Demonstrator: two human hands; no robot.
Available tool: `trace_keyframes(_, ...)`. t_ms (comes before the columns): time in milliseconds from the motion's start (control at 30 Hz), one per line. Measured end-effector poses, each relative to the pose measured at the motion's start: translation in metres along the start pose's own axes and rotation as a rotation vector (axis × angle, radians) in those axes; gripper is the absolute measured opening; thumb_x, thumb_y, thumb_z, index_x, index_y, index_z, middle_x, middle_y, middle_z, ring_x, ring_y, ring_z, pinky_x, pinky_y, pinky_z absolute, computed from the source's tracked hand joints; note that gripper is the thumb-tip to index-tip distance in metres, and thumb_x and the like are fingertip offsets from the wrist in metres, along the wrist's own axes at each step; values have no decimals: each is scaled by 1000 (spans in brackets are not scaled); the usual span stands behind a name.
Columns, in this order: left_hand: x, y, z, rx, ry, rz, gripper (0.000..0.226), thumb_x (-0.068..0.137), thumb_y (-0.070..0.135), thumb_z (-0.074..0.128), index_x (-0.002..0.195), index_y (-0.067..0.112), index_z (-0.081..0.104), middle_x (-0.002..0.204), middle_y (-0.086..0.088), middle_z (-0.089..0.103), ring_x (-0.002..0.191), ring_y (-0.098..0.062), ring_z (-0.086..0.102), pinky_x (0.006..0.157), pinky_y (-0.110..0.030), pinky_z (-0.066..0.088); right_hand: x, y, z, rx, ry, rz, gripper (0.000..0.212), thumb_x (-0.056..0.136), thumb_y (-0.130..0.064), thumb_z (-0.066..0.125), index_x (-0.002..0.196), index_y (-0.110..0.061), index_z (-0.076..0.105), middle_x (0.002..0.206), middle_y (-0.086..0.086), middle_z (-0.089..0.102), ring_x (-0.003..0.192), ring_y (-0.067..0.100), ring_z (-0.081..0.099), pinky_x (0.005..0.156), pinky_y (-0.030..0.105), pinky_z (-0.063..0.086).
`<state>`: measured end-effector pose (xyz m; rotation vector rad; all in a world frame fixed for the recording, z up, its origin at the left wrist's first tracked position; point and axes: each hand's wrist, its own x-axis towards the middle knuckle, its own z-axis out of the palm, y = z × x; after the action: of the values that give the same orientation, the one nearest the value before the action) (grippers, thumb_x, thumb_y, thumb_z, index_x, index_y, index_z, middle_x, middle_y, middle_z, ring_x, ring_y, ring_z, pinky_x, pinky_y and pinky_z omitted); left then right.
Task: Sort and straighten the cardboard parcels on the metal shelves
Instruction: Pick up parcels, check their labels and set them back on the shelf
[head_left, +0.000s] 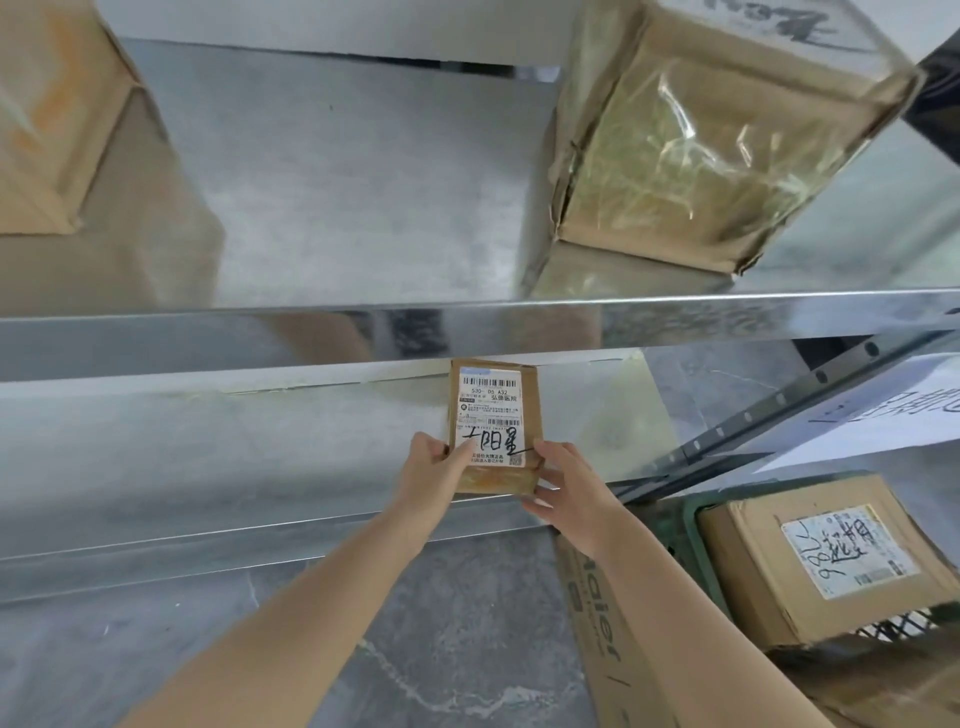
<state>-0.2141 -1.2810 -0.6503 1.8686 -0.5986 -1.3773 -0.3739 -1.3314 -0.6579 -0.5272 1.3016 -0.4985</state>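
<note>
A small flat cardboard parcel (493, 415) with a white shipping label lies on the lower metal shelf (208, 467), its near end at the shelf's front edge. My left hand (434, 475) grips its near left corner, thumb on the label. My right hand (563, 483) holds the near right corner, fingers under the edge. On the upper shelf (337, 208) stand a taped cardboard box (701, 156) at the right and another cardboard box (57, 119) at the left.
A green crate (696, 525) at the lower right holds a labelled cardboard box (831, 551). A printed cardboard sheet (597, 649) leans beside it. A perforated shelf upright (753, 421) runs diagonally at the right. Grey stone floor (441, 649) lies below.
</note>
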Motion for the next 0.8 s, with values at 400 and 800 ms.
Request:
trace_keyframes(400, -30, -6, -22, -69, -226, 134, 35, 95, 23, 55, 126, 25, 40, 126, 9, 56, 109, -4, 56, 103, -35, 40, -23, 10, -28, -79, -346, -55, 90, 58, -23, 80, 140, -21, 44, 129, 8, 64, 118, 24, 60, 97, 34, 44)
trace_keyframes(800, -41, 10, -12, 16, -126, 246, 95, 73, 46, 77, 146, 37, 16, 139, 17, 22, 130, -6, 29, 110, -37, 30, -44, 8, 3, -384, -61, -327, 88, 71, -22, 84, 132, -35, 22, 117, 1, 53, 105, 14, 59, 87, 25, 48)
